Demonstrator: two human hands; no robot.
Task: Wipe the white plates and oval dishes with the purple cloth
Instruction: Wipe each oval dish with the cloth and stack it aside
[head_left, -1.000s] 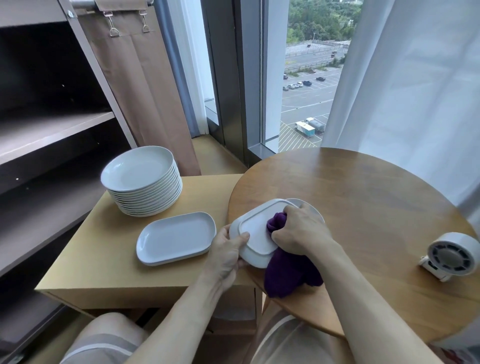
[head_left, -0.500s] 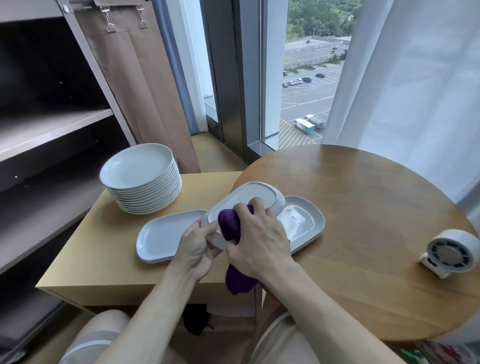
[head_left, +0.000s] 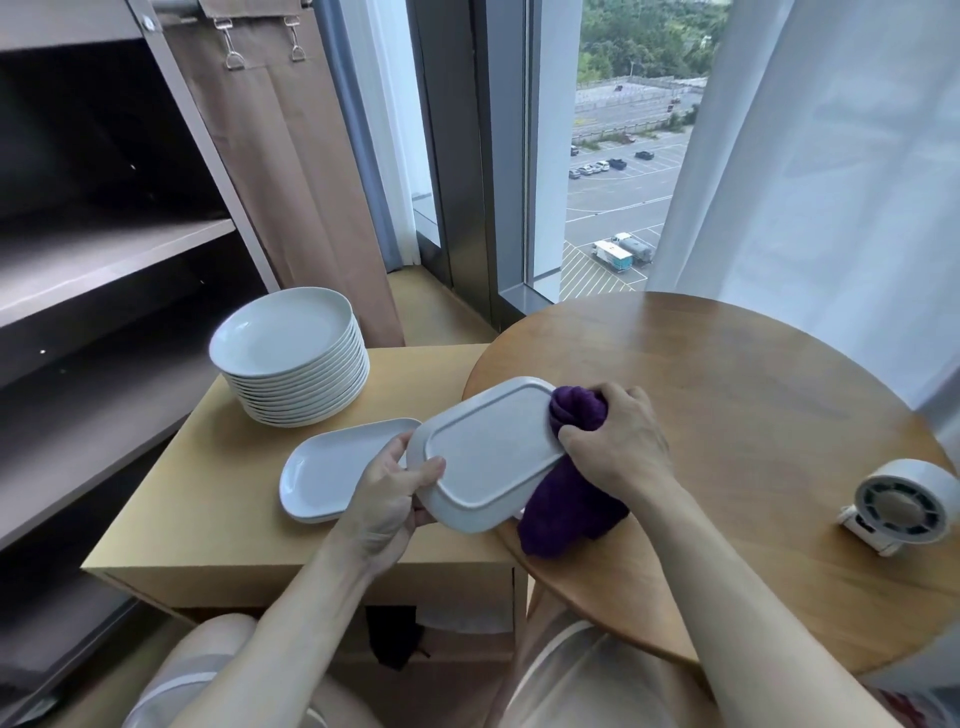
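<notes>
Item: one white oval dish, rounded-rectangular in outline, matte, held underside up so that its raised foot ring faced the camera. It was tilted, far end higher, and was held above the spot where the low wooden cabinet met the round wooden table. The left hand gripped the near-left end, with the thumb laid on the underside and the fingers curled beneath the rim. The right hand was clenched round the purple cloth, which was bunched against the dish's far-right edge. The cloth's loose tail hung below the dish and rested on the table edge. The hands were apart, one at each end of the dish. Related stock: further oval dishes lay face up on the cabinet just left of the held one, and a tall stack of round white plates stood behind them. Not assessable: the held dish's eating face was turned away, and the part of the table beneath it was covered. The number of oval dishes on the cabinet could not be told, since the left hand covered their right end. The right hand's fingertips were buried in the cloth. A small white fan stood near the table's right edge. The person's knees were cut off at the bottom of the view.
</notes>
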